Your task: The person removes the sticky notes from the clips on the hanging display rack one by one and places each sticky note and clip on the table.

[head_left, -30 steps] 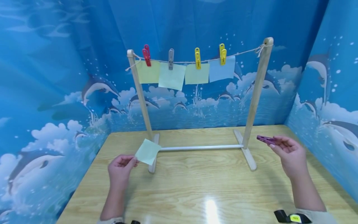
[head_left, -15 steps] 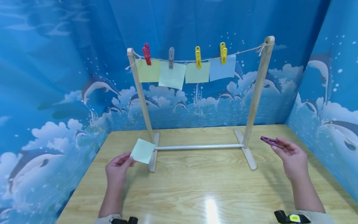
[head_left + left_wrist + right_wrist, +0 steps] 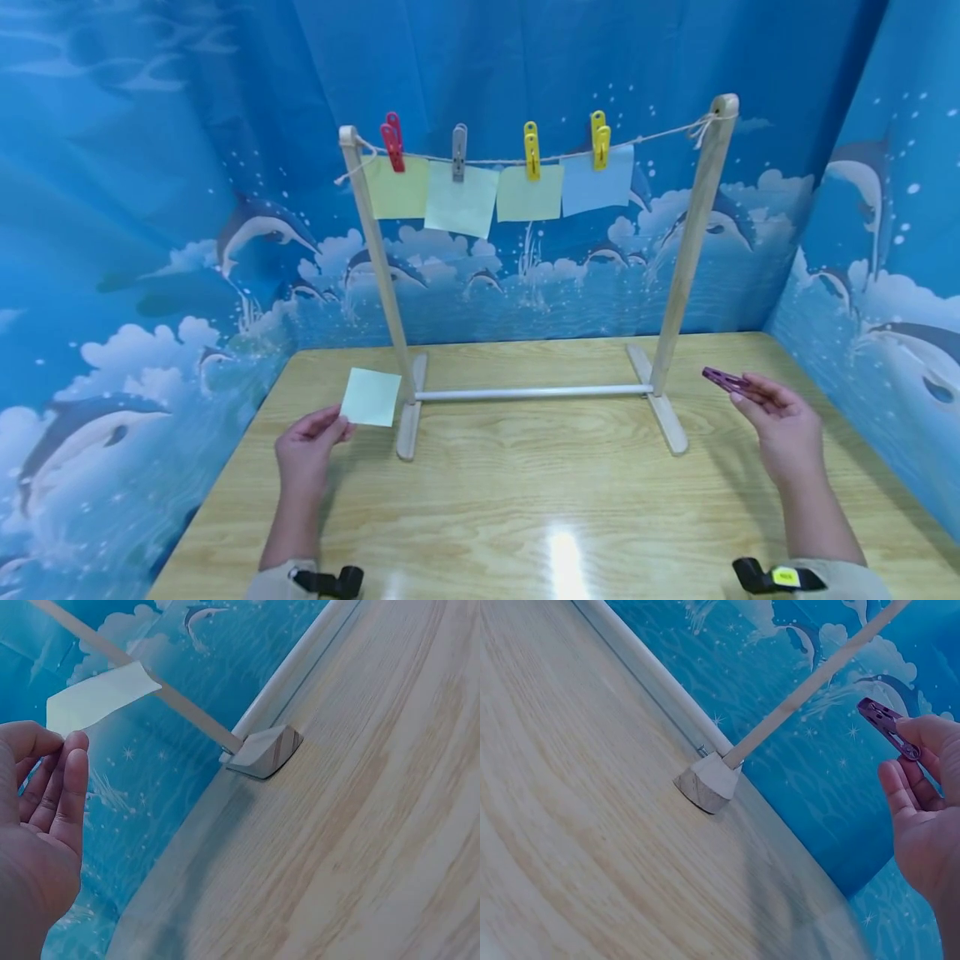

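My left hand (image 3: 306,448) pinches a pale green paper square (image 3: 371,397) by its lower left corner, just left of the rack's left foot. In the left wrist view the paper (image 3: 101,696) stands out from the thumb and fingertips. Over on the right, my right hand (image 3: 787,425) holds a purple clothespin (image 3: 726,381) between thumb and fingers, its far end pointing left. The same clothespin (image 3: 889,729) shows in the right wrist view. Both hands are raised above the table, apart from the rack.
A wooden rack (image 3: 690,250) carries a string (image 3: 660,136). From it hang paper squares under a red clothespin (image 3: 392,143), a grey clothespin (image 3: 459,153) and two yellow ones. A white bar (image 3: 532,393) joins the rack's feet on the wooden table (image 3: 525,483). Behind is a blue dolphin curtain (image 3: 480,292).
My left hand has drawn left with the paper, which has turned more upright and left the front of the rack's foot. The right hand has shifted slightly right and down with the clothespin.
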Demonstrator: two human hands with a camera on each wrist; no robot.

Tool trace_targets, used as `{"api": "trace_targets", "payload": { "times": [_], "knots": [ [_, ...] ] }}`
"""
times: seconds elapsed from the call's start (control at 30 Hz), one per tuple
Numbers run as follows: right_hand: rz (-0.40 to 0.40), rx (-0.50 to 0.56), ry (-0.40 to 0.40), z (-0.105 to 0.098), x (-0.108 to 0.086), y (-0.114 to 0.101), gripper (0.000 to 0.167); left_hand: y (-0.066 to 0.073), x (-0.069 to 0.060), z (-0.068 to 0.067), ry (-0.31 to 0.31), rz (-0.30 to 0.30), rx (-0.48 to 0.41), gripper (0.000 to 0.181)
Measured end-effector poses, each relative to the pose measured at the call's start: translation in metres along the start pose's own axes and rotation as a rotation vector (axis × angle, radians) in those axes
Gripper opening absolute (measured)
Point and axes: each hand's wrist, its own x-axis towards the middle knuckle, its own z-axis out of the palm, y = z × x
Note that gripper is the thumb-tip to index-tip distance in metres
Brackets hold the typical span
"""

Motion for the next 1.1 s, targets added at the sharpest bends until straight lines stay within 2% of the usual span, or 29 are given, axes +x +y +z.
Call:
{"api": "trace_targets", "payload": {
  "times": [0.13,0.33,0.6,0.77,1.0,1.1],
  "knots": [
    [0.018,0.004,0.029,-0.003,0.003,0.002,0.031,-0.004,0.006,-0.002,0.006,-0.027,0.003,0.022],
    [0.037,0.001,0.068,-0.007,0.009,0.008,0.032,-0.007,0.014,-0.006,0.012,-0.106,0.015,0.021],
    [0.114,-0.158,0.115,-0.020,0.019,0.013,0.030,-0.012,0.021,-0.010,0.038,-0.200,-0.026,0.025],
    [0.119,-0.275,0.127,-0.029,0.024,0.021,0.028,-0.020,0.026,-0.012,0.038,-0.219,-0.055,0.025],
    [0.054,-0.299,0.106,-0.037,0.030,0.036,0.027,-0.031,0.033,-0.013,0.015,-0.210,-0.089,0.025],
    [0.058,-0.364,0.114,-0.038,0.031,0.040,0.028,-0.036,0.035,-0.013,0.020,-0.210,-0.073,0.025]
  ]
}}
